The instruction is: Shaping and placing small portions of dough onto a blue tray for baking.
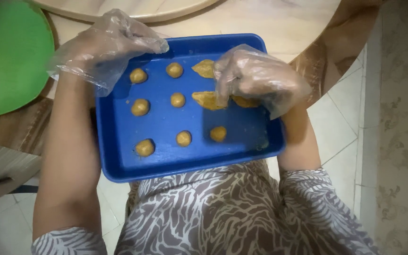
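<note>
Fingers (223, 92) of the right hand (256, 78), covered by a loose clear plastic glove, are bent downward and rest on a flattened yellow-brown dough piece (208, 100) in the right half of the blue tray (166, 163); whether they pinch it or only press on it cannot be told. A second flattened piece (205, 68) lies just above it near the tray's far edge, and the edge of a third (245, 102) shows under the same hand. Left hand (107, 45), also gloved, is curled over the tray's far left corner, its fingers loosely bent; no dough is seen in it. Seven small dough balls (177, 99) lie apart from one another in rough rows across the tray's left and middle. Tray rests at the edge of a pale stone-patterned table (260, 21), against the person's patterned garment (242, 212). Beside the left forearm lies a green round plate (10, 56).
</note>
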